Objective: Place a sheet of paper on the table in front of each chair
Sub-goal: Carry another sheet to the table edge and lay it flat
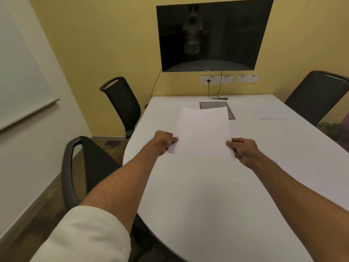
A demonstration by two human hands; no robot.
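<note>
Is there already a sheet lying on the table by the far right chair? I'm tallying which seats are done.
Yes, a flat sheet lies on the table in front of the far right chair.

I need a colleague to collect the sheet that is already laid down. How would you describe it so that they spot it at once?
Start at the white table and go to its far right edge, by the black chair there. The laid sheet lies flat before that chair. Unlike the held sheet, no hand touches it.

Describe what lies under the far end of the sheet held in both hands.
The held sheet hangs over the white table and hides the near-left part of a grey cable hatch; the hatch's far and right edges still show. Whatever sits beneath the paper's middle cannot be seen.
</note>
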